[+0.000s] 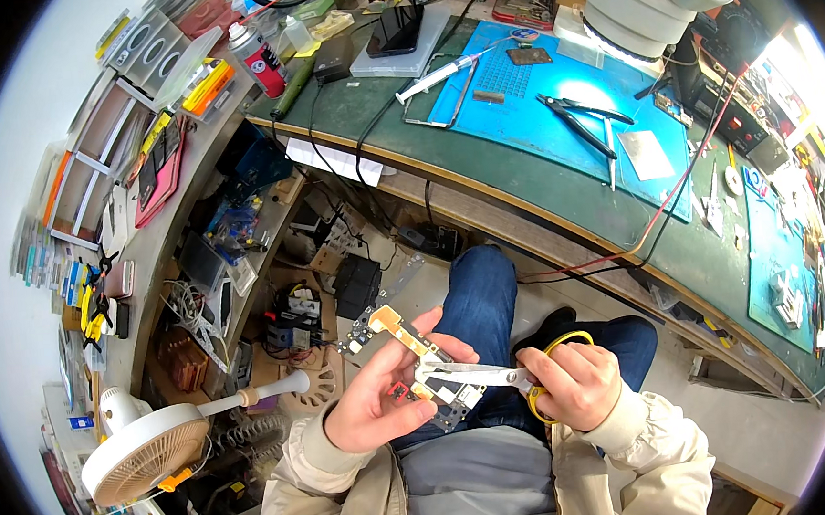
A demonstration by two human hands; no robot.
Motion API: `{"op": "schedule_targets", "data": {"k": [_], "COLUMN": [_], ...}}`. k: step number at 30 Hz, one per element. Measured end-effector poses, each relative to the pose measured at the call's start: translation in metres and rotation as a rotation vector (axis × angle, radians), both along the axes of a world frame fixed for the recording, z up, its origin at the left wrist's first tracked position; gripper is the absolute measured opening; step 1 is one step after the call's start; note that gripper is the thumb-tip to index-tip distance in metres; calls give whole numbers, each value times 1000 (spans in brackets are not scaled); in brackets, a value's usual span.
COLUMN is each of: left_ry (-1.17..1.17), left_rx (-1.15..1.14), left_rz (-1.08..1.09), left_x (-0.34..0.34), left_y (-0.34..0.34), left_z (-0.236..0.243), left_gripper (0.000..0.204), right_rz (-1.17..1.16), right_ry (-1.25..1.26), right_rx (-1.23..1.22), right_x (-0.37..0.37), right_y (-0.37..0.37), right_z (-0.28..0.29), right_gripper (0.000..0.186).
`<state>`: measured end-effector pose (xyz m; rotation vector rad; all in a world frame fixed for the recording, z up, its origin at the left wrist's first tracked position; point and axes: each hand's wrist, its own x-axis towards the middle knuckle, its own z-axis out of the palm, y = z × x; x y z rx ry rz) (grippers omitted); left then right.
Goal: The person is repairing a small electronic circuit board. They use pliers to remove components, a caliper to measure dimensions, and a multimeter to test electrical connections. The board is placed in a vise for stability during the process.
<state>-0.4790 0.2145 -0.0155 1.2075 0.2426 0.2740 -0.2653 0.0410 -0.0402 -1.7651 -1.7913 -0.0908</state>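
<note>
My left hand point(375, 404) holds a dark circuit board point(459, 403) above my lap, its fingers behind and its thumb along the lower edge. A gold-coloured strip point(393, 326) runs along the board's upper part, and a small red piece sits near my thumb. In my right hand point(579, 380) is a pair of scissors point(483, 373) with yellow handles. The blades point left and lie across the board, tips close to my left fingers. The blades look nearly closed, and whether anything is between them is too small to tell.
Above the bench edge, a blue mat point(518, 126) carries black-handled pliers point(585, 121), a syringe point(438, 79) and a metal plate point(647, 155). A microscope point(639, 2) stands at the far right. At the left are a fan point(149, 453) and crowded shelves. A red cable point(663, 211) hangs over the bench edge.
</note>
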Motion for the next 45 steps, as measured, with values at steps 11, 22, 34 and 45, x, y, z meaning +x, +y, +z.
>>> {"op": "schedule_targets", "data": {"k": [11,22,34,45], "left_ry": [8,-48,25,-75], "left_rx": [-18,7,-7,-140], "left_rz": [-3,-57,-5,-26], "left_x": [0,-1,2,2], "left_y": [1,5,3,7], "left_z": [4,-1,0,-18], "left_gripper": [88,87,88,98], "right_rz": [18,14,10,16], "right_ry": [-2,2,-19,106], "right_rx": [-8,6,-19,-4], "right_x": [0,0,2,5], "right_y": [0,1,2,7], "right_z": [2,-2,-2,-2], "right_gripper": [37,40,36,39]}}
